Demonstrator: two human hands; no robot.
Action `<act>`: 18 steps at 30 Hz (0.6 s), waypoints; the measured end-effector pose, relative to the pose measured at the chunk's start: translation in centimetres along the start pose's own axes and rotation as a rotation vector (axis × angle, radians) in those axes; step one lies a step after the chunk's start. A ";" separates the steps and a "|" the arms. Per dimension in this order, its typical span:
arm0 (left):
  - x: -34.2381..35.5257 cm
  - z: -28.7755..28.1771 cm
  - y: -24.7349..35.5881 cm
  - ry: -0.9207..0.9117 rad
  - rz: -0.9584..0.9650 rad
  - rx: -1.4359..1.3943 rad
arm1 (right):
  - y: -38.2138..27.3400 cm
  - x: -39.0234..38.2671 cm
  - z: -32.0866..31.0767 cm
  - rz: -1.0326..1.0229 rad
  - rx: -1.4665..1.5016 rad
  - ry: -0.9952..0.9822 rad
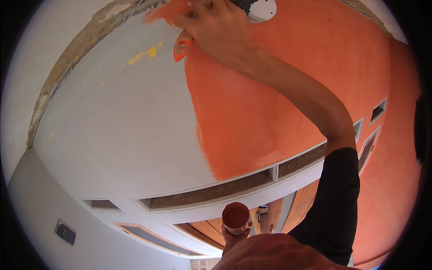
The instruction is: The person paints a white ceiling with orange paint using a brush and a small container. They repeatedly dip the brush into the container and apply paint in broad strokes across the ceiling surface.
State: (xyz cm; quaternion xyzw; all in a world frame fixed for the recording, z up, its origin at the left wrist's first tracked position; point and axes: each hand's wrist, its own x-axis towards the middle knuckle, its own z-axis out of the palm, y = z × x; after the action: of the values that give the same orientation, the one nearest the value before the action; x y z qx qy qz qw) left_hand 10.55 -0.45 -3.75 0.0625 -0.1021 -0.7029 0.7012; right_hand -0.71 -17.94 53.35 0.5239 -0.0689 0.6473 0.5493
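Right hand (216,27) is raised to the ceiling (121,121), arm stretched up from the black sleeve (333,211) at lower right. Its grip is closed around a paintbrush handle (182,47), orange-smeared, with a hole near its end; the handle sticks out to the left below the hand. Bristles are hidden behind the hand, so can't tell whether they touch the surface

Brush sits right at the boundary between the orange painted area (279,99) and the bare white ceiling. Orange covers the right part, white the left, and the edge between them runs roughly top to bottom with a ragged line. Just right of the hand at the top edge: a round white ceiling fixture (261,10), surrounded by orange

Left hand (234,238) is low in the frame, near bottom centre, well apart from the right. Its grip is wrapped round a small cup (236,217) held upright, orange paint inside and on the rim

Also in view: a few yellow marks (144,55) on the white part left of the brush, a rough unplastered strip (63,67) along the ceiling's left edge, recessed slots (211,191) in the white trim lower down, wooden door panels (211,229) behind the cup
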 end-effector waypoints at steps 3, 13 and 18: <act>0.0 -0.3 -0.1 0.030 0.011 0.006 | 1.1 -1.1 -0.2 -0.059 0.005 -0.022; 0.2 -0.5 -0.4 -0.005 0.007 -0.012 | 5.3 -2.8 -0.8 -0.263 0.167 0.200; 0.6 -0.3 -0.3 -0.050 -0.019 -0.025 | 5.6 -2.6 -0.8 -0.266 0.241 0.257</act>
State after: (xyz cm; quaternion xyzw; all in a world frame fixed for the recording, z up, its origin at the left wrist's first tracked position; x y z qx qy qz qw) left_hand 10.33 -1.06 -4.08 0.0371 -0.1099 -0.7121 0.6924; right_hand -5.95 -21.26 53.71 0.5035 0.1494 0.6341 0.5675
